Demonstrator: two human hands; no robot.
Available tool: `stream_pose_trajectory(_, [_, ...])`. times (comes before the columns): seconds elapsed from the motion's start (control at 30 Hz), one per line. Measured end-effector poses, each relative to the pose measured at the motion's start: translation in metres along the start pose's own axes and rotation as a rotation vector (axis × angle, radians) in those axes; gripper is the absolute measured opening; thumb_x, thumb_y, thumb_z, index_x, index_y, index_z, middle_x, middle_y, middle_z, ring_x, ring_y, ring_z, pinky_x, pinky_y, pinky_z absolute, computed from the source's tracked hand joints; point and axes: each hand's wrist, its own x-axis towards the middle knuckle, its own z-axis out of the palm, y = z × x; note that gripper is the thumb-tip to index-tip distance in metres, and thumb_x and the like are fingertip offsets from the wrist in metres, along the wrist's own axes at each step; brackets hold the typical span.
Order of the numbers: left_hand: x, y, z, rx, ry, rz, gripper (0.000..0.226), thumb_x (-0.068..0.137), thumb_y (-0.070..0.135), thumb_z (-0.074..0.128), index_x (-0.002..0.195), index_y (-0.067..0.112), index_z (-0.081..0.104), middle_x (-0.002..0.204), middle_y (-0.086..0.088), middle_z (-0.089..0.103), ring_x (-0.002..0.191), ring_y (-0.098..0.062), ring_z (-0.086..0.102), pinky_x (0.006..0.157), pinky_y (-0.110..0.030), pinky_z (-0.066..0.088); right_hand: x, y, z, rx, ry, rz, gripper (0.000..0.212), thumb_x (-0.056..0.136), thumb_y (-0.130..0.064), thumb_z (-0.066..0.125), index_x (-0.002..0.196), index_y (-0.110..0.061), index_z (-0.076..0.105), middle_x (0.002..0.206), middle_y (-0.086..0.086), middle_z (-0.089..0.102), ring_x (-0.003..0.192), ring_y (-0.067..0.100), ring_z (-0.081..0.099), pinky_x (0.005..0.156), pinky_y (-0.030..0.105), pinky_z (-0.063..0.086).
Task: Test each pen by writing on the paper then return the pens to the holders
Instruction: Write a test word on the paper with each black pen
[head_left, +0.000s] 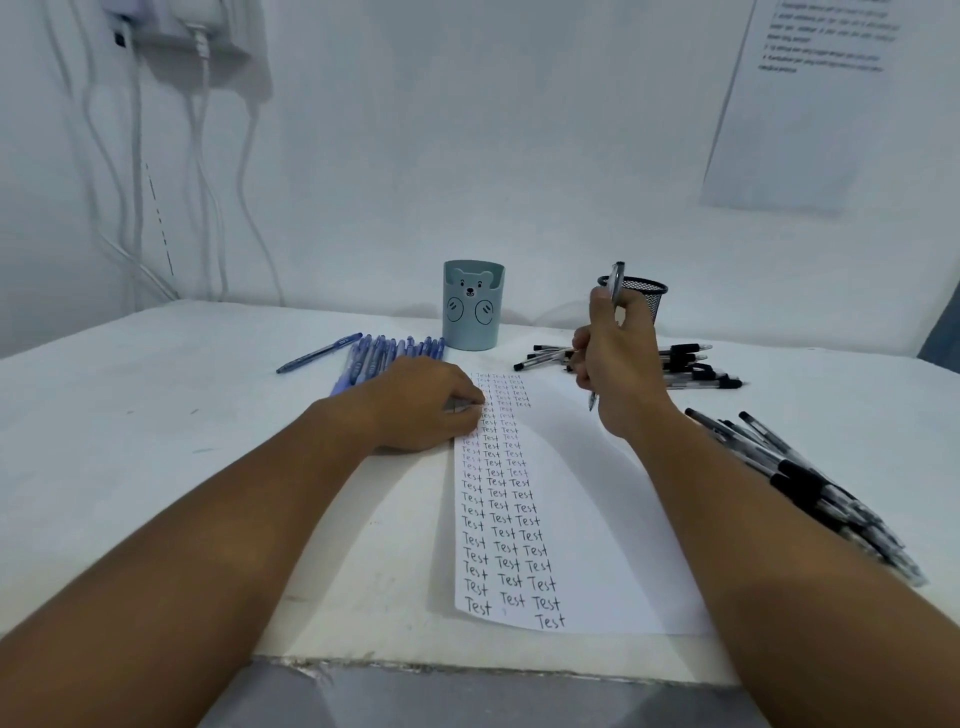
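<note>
A white paper (597, 519) filled with columns of the word "Test" lies in front of me. My left hand (431, 405) rests on its upper left edge, fingers curled against the sheet. My right hand (618, 358) is raised above the paper's top right and grips a clear pen (616, 283) upright, tip pointing down. A blue-grey bear holder (471, 306) stands at the back; a black mesh holder (647, 296) sits behind my right hand.
Several blue pens (384, 353) lie left of the bear holder. Black pens (685, 364) are scattered near the mesh holder, and another pile of black pens (821, 493) lies at the right. Cables (135, 182) hang on the left wall.
</note>
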Motion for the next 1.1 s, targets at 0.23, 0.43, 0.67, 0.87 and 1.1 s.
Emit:
stream_pose_trajectory(0.23, [0.0, 0.0, 0.0, 0.004, -0.004, -0.002, 0.034, 0.095, 0.037, 0.052, 0.123, 0.023, 0.065, 0.129, 0.007, 0.062, 0.119, -0.011, 0.054, 0.109, -0.036, 0.035, 0.002, 0.002, -0.004, -0.007, 0.013, -0.032, 0.022, 0.105, -0.032, 0.043, 0.107, -0.015, 0.057, 0.064, 0.001, 0.045, 0.049, 0.013, 0.038, 0.043, 0.022, 0.032])
stream_pose_trajectory(0.43, [0.0, 0.0, 0.0, -0.01, 0.003, -0.002, 0.034, 0.095, 0.037, 0.053, 0.122, 0.023, 0.066, 0.128, 0.007, 0.062, 0.119, -0.011, 0.054, 0.108, -0.038, 0.036, 0.005, 0.004, -0.005, -0.043, 0.032, -0.021, 0.023, 0.105, -0.028, 0.045, 0.109, -0.011, 0.061, 0.066, -0.001, 0.049, 0.047, 0.009, 0.039, 0.042, 0.021, 0.032])
stream_pose_trajectory(0.67, [0.0, -0.001, 0.001, 0.006, 0.003, 0.005, 0.034, 0.095, 0.037, 0.052, 0.124, 0.023, 0.065, 0.129, 0.007, 0.061, 0.12, -0.011, 0.054, 0.108, -0.038, 0.036, 0.009, -0.003, -0.011, -0.063, 0.071, 0.029, 0.018, 0.102, -0.027, 0.046, 0.11, -0.016, 0.058, 0.07, -0.001, 0.054, 0.052, 0.013, 0.042, 0.046, 0.023, 0.034])
stream_pose_trajectory(0.87, [0.001, 0.0, 0.001, 0.003, -0.011, 0.013, 0.036, 0.096, 0.037, 0.051, 0.126, 0.022, 0.063, 0.131, 0.006, 0.06, 0.12, -0.01, 0.053, 0.107, -0.033, 0.037, 0.026, -0.044, -0.057, -0.812, -0.107, -0.038, 0.061, 0.095, -0.011, 0.04, 0.148, -0.038, 0.03, 0.111, 0.005, 0.058, 0.062, 0.019, 0.052, 0.051, 0.03, 0.046])
stream_pose_trajectory(1.1, [0.0, 0.0, 0.001, 0.019, -0.024, -0.004, 0.037, 0.096, 0.04, 0.049, 0.128, 0.024, 0.062, 0.133, 0.008, 0.058, 0.121, -0.009, 0.051, 0.109, -0.033, 0.034, 0.017, -0.062, -0.1, -1.071, -0.227, 0.121, 0.043, 0.093, -0.007, 0.049, 0.13, -0.027, 0.039, 0.075, 0.013, 0.057, 0.048, 0.025, 0.053, 0.05, 0.032, 0.052])
